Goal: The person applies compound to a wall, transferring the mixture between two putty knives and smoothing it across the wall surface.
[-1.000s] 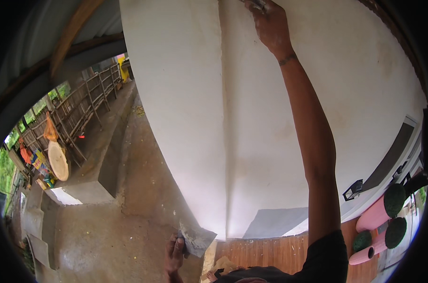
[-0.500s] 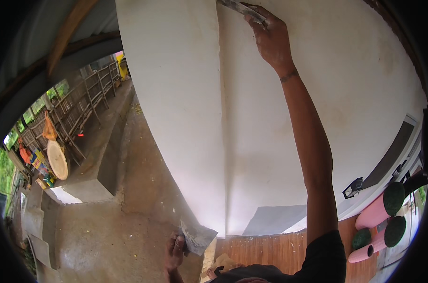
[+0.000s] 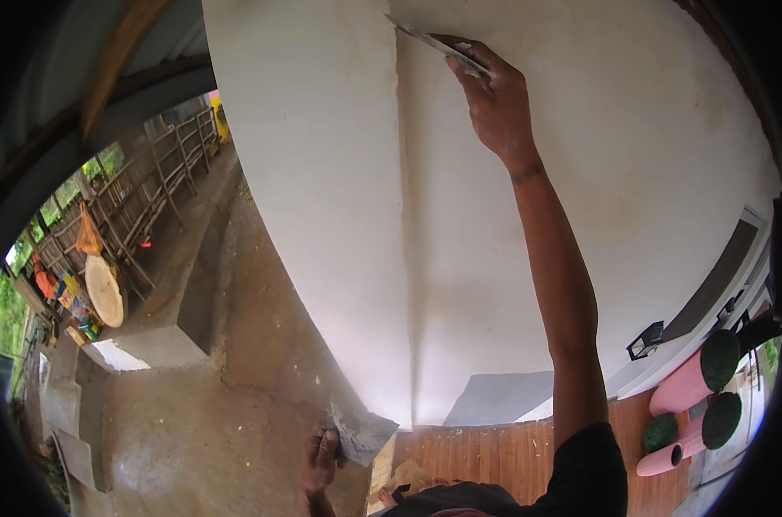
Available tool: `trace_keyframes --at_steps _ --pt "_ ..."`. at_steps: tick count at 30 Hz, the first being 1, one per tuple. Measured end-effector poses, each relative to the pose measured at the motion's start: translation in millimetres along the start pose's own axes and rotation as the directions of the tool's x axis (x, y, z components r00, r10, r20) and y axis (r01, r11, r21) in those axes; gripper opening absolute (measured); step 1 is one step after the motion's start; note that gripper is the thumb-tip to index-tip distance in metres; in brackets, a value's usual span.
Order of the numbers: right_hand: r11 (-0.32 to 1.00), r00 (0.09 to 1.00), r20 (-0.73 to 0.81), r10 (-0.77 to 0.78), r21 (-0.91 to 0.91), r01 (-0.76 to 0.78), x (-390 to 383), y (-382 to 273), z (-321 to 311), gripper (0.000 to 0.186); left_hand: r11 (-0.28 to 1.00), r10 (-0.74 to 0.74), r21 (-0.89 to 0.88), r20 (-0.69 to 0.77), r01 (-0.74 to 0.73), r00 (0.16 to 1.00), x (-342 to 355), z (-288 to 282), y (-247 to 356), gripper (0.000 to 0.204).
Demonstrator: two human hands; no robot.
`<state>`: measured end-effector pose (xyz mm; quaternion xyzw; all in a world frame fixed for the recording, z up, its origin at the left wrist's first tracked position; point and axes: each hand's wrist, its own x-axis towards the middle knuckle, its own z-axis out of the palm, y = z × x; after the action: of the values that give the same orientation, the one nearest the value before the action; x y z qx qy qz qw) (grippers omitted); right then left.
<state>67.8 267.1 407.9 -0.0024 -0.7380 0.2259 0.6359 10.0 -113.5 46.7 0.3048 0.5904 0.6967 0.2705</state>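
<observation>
My right hand (image 3: pixel 494 103) is raised high on the white wall (image 3: pixel 641 155), closed around a flat metal scraper (image 3: pixel 425 39) with white paste on it and on my fingers. The blade lies beside a vertical ridge (image 3: pixel 401 172) in the wall, its tip near the ridge's upper part; whether it touches is unclear. My left hand (image 3: pixel 320 457) is low, beside the bottom of the wall, gripping a wide putty blade (image 3: pixel 361 435) whose flat face is smeared with pale paste.
Left are a concrete floor (image 3: pixel 167 431), concrete ledge (image 3: pixel 175 345), stick fence (image 3: pixel 171 164) with hanging bags and an oval board (image 3: pixel 104 289), under a metal roof (image 3: pixel 37 112). Right are a lantern (image 3: pixel 645 340), wooden floor (image 3: pixel 477 457) and pink planters (image 3: pixel 680 388) with green tops.
My right hand and scraper have moved down the wall, and more of the blade now shows. My left hand and its putty blade have stayed about where they were.
</observation>
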Motion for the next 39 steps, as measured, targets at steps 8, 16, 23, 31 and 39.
trace_keyframes --at_steps 8,16,23,31,39 --pt "0.999 1.0 0.028 0.013 -0.033 -0.012 -22 4 -1 0.023 1.0 -0.017 0.001 0.029 0.017 0.999 -3 -1 3 0.034" --pt "0.998 0.995 0.091 -0.028 -0.056 0.033 -46 10 -4 0.024 0.998 -0.057 -0.022 0.044 0.058 0.997 3 -1 -6 0.033" --pt "0.984 0.966 0.188 0.176 0.002 -0.179 -109 14 -29 0.024 0.988 -0.097 0.116 -0.048 0.102 0.994 10 4 -6 0.032" --pt "0.299 0.595 0.288 0.75 0.655 -0.694 -452 15 -42 0.012 0.983 -0.171 0.059 -0.068 0.175 0.983 -2 15 -50 0.03" --pt "0.551 0.713 0.321 0.623 0.468 -0.691 -349 -37 -43 0.023 0.985 -0.171 -0.018 0.027 0.171 0.985 29 44 -3 0.029"
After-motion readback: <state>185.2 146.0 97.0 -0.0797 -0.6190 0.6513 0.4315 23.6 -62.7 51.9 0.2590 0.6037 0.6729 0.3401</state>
